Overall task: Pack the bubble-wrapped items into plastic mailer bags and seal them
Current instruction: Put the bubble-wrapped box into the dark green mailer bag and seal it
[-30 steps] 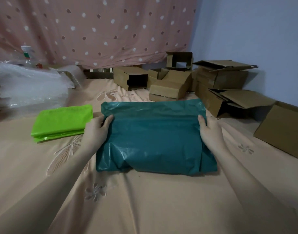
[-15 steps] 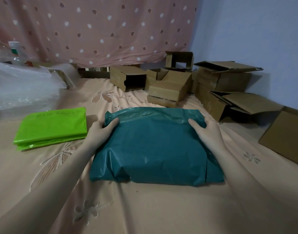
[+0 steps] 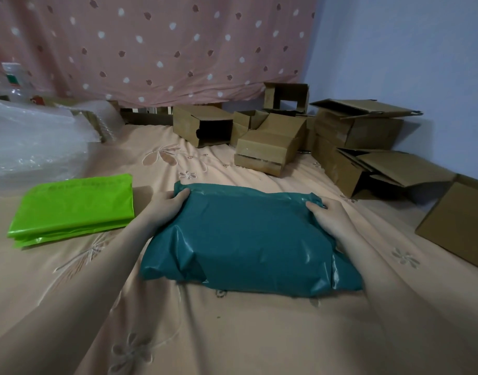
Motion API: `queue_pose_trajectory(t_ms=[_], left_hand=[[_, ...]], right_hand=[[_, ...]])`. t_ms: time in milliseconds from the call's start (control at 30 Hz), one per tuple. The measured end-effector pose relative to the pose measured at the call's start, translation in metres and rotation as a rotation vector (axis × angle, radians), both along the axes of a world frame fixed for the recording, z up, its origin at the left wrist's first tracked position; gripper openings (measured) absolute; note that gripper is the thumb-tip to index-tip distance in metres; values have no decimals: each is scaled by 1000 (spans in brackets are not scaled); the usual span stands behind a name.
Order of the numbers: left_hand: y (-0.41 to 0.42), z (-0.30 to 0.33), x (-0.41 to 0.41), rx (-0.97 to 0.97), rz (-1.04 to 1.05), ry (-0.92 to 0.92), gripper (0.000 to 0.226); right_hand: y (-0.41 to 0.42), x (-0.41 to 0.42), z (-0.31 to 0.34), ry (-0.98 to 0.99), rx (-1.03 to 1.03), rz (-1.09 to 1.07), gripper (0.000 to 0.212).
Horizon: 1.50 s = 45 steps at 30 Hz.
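One teal mailer (image 3: 248, 239) lies on the bed (image 3: 232, 334) between the two hands, bulging with something inside; what it holds cannot be seen through the plastic. The left hand (image 3: 166, 205) is clamped on the mailer's far left corner, thumb on top and fingers curled over the edge. The right hand (image 3: 328, 216) presses on the far right corner, fingertips bunching the plastic there. The hands are well apart, one at each end of the far edge. The near edge of the mailer is creased and puckered at both corners.

Left of the left hand, just beside it, lies one stack of green mailers (image 3: 73, 208), flat and folded; the number in the stack cannot be told. Farther left and beyond it is a heap of bubble wrap (image 3: 35, 142), with one clear bottle (image 3: 12, 82) behind it.

Beyond the hands and off to the right of the right hand sit cardboard boxes (image 3: 270, 147), about eight, most open or lying on their sides; the open ones that face the camera look dark and nothing shows inside. One box (image 3: 459, 226) sits nearest, to the right of the right hand. A pink dotted curtain (image 3: 151, 44) hangs behind everything.
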<state>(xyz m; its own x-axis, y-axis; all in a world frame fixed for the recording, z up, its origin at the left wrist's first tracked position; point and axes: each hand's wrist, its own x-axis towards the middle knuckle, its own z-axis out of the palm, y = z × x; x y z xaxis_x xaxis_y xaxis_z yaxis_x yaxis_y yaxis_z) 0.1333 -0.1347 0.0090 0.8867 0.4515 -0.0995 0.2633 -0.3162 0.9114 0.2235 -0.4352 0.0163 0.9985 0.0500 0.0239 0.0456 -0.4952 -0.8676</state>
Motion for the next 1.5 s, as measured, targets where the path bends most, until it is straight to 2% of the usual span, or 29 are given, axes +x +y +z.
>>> queue_pose_trajectory(t_ms=[167,300,400,567,700,767,800,900,1000,1100,1300,1500], left_hand=[[0,6,9,147,18,41,25],[-5,10,11,144,45,108,36],[-7,12,12,151,43,136,35],[-15,8,11,-100,111,59,23],[-23,9,9,-90,87,48,23],[-23,12,7,-138,76,30,24],[-23,14,6,-192,79,5,25],[-29,21,1,-413,76,-169,26],[-37,35,-13,-560,-12,-296,19],[-38,45,-25,-561,-79,-378,18],[-38,59,-42,-491,-12,-658,13],[-36,62,-53,-430,93,-716,19]], right_hand=[[-2,2,0,69,151,-54,23],[-5,-2,3,135,209,-53,16],[-10,-5,2,171,225,-51,11],[-14,-10,0,7,343,-121,8],[-19,-12,7,-149,376,-121,7],[-21,-15,12,-226,374,-101,23],[-23,-18,16,-270,379,-86,24],[-28,-30,29,-371,402,-41,6],[-35,-40,42,-449,434,-24,9],[-40,-49,51,-493,479,-45,13],[-46,-60,57,-523,532,-110,6],[-46,-66,62,-552,534,-115,15]])
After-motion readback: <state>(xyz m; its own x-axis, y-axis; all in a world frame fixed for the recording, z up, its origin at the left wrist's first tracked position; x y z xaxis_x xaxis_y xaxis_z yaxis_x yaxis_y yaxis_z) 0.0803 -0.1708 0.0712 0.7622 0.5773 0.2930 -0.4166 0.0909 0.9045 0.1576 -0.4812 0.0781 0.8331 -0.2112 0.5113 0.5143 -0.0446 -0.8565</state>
